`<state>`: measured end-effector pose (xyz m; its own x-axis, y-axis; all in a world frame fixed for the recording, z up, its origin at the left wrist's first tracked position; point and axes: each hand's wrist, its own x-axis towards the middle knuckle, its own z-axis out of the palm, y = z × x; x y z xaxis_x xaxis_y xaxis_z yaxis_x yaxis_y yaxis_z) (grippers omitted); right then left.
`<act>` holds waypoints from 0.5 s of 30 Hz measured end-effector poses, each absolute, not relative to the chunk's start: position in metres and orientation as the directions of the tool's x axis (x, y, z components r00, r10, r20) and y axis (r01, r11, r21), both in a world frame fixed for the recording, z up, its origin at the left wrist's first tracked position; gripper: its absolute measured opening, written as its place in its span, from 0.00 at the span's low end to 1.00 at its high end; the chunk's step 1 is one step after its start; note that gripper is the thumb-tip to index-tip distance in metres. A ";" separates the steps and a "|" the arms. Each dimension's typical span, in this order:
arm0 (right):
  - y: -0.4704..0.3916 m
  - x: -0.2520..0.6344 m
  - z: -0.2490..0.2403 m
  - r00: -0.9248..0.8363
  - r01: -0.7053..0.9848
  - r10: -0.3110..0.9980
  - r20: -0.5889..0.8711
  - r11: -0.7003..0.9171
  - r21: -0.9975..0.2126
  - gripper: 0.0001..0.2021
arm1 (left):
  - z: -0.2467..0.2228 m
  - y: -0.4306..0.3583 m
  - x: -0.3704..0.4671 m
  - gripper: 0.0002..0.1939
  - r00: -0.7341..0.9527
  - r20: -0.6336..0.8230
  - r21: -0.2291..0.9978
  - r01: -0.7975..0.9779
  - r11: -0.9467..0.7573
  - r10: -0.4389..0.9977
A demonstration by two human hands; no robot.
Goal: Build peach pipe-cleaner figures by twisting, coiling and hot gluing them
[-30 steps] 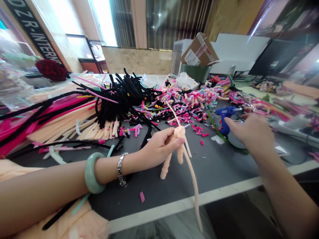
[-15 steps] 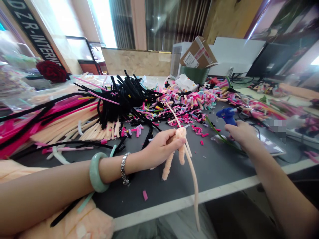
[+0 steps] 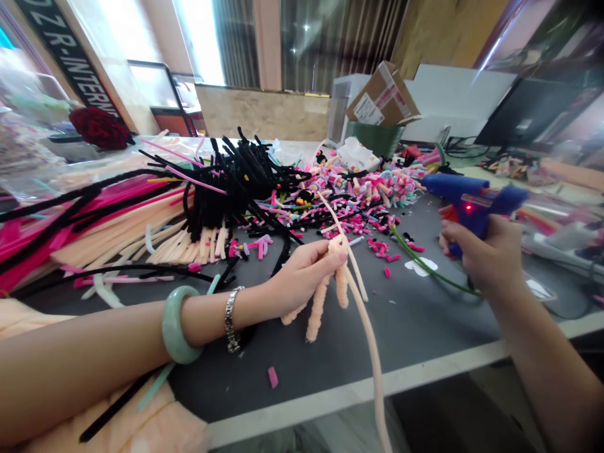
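Observation:
My left hand (image 3: 306,277) pinches a small peach figure made of twisted pipe cleaners (image 3: 338,246), held above the grey table. Coiled legs hang below the fingers, and straight peach stems stick out of it, one long stem (image 3: 370,340) drooping past the table edge. My right hand (image 3: 491,251) grips a blue hot glue gun (image 3: 472,200) with a glowing red light. Its nozzle points left, well apart from the figure. The fingers are wrapped around the handle, and the trigger area is partly covered.
Peach, pink and black pipe cleaner bundles (image 3: 117,233) lie on the left. Cut pieces (image 3: 363,182) are heaped across the back. A green stem (image 3: 419,257) and a white patch (image 3: 421,267) lie near the glue gun. Behind stands a green bin (image 3: 375,137) holding a cardboard box (image 3: 384,97).
My right hand has lifted the glue gun off its place at the right and turned it so the nozzle points left. My left hand stays nearly still with the peach figure.

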<state>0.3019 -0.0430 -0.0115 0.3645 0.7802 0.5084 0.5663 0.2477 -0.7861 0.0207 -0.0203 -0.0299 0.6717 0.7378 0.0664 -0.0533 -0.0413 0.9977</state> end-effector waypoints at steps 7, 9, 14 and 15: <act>-0.068 0.286 -0.017 0.118 0.343 0.923 0.367 0.309 -0.887 0.12 | -0.031 -0.018 0.019 0.13 0.685 0.083 0.995 -0.099 -0.021 0.724; -0.077 0.283 -0.022 0.096 0.311 0.956 0.277 0.235 -0.921 0.11 | -0.032 -0.018 0.019 0.14 0.694 0.081 0.995 -0.102 -0.013 0.716; -0.094 0.281 -0.028 0.199 0.347 0.967 0.160 0.083 -0.934 0.16 | -0.033 -0.017 0.021 0.16 0.704 0.068 0.994 -0.105 0.008 0.707; -0.096 0.282 -0.028 0.207 0.401 0.961 0.181 0.085 -0.912 0.17 | -0.033 -0.018 0.022 0.16 0.704 0.064 0.994 -0.104 0.013 0.707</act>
